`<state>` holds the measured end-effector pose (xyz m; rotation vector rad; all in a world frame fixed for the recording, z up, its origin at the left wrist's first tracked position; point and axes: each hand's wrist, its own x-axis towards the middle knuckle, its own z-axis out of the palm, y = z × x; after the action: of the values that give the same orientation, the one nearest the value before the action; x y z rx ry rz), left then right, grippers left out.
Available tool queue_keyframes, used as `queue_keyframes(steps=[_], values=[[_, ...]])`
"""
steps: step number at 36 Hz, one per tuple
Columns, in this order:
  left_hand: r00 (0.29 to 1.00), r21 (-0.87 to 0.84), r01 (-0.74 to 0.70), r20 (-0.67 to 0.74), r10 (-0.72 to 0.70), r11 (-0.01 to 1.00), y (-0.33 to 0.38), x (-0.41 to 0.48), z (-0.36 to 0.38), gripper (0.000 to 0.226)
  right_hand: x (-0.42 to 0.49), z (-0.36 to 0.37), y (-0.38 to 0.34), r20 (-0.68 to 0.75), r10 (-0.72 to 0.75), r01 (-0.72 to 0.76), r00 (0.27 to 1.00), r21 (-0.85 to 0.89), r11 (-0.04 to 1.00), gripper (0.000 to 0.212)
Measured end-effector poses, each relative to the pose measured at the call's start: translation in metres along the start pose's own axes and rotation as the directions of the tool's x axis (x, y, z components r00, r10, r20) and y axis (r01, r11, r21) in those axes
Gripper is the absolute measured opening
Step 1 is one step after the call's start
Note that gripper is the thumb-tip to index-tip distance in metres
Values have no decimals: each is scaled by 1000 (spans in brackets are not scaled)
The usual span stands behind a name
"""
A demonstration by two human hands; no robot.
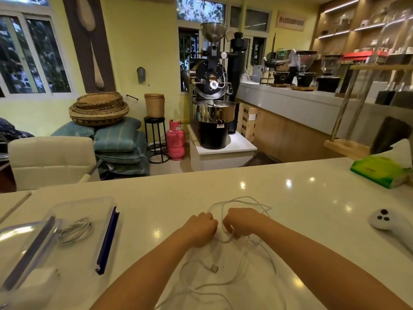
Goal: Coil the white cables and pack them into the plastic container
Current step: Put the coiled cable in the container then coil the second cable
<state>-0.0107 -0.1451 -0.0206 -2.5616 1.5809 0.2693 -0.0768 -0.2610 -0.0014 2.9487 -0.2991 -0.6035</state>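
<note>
- The white cable [242,200] lies loose on the counter [301,209]. A few loops are spread just beyond the hands, and long slack trails back toward the person.
- The left hand [202,227] is closed, with the fingers curled under. The cable is seen to emerge beside its knuckles, so a pinch on the strand is judged, although the contact itself is hidden by the back of the hand.
- The right hand [241,221] is curled over several strands, which are gripped at the near side of the loops. This hold is judged to keep the gathered turns together while further slack is fed in.
- The two hands are held close together, so that each new turn can be kept short and even.
- The connector [214,268] is left free on the counter between the forearms. The coil is therefore judged to be at an early stage.
- The plastic container [85,203] stands open at the left, within reach. A coiled cable [74,230] is already laid inside it.
- The lid [20,240] is set aside to the left of the container, which leaves the opening unobstructed.
- A white controller [388,222] and a green tissue pack [380,173] are positioned well apart from the work, at the right.
</note>
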Motion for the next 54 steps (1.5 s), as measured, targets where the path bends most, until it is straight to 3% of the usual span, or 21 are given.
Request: queue_keyframes(steps=[5,10,12,14,17,19,21,26,29,32,36,40,42,46,49,51,54], values=[[998,-138,33,-41,-39,990,-10,2,-2,28,-2,-10,0,37,-40,39,999,19,999,28],[934,-538,113,-229,-274,835,-28,1,-27,30,-3,-36,14,-221,-49,120,974,320,940,21],[872,-712,104,-270,-408,694,-35,-3,-43,29,-6,-53,18,-327,-29,182,945,450,874,14],[845,-879,45,-220,-487,475,-43,-8,-60,28,-10,-74,17,-415,20,248,910,580,776,12],[901,-996,-36,-66,-429,78,-53,-19,-88,37,-17,-102,12,-485,77,336,871,703,626,11],[934,-992,-98,-64,-351,-81,-58,-24,-104,42,-21,-116,6,-538,85,419,839,736,531,7],[947,-973,-170,-119,-298,-153,-61,-29,-122,44,-26,-128,-3,-586,84,494,806,745,448,15],[926,-934,-324,-281,-251,-150,-62,-43,-155,37,-32,-143,-28,-653,51,602,756,723,339,15],[896,-918,-391,-364,-256,-64,-61,-53,-167,28,-32,-148,-36,-695,52,633,717,680,371,7],[871,-896,-443,-419,-257,-41,-59,-62,-179,28,-34,-154,-32,-741,65,670,668,637,382,24],[838,-871,-490,-474,-269,9,-60,-72,-194,29,-38,-164,-25,-799,165,759,578,601,248,24],[816,-839,-544,-522,-248,-27,-60,-81,-207,31,-32,-170,-32,-807,332,784,488,572,241,31],[812,-823,-566,-546,-207,-46,-60,-88,-214,31,-28,-173,-36,-775,376,771,508,604,204,32],[809,-806,-585,-573,-129,-88,-57,-98,-222,28,-15,-172,-43,-763,207,744,612,645,176,67],[810,-796,-586,-578,-97,-154,-54,-102,-225,26,-7,-173,-61,-797,116,760,593,602,246,69],[806,-780,-590,-585,-93,-208,-53,-102,-226,23,0,-174,-73,-797,116,746,592,597,295,59],[804,-760,-586,-588,-89,-280,-52,-101,-229,17,7,-172,-89,-757,144,707,637,649,282,22]])
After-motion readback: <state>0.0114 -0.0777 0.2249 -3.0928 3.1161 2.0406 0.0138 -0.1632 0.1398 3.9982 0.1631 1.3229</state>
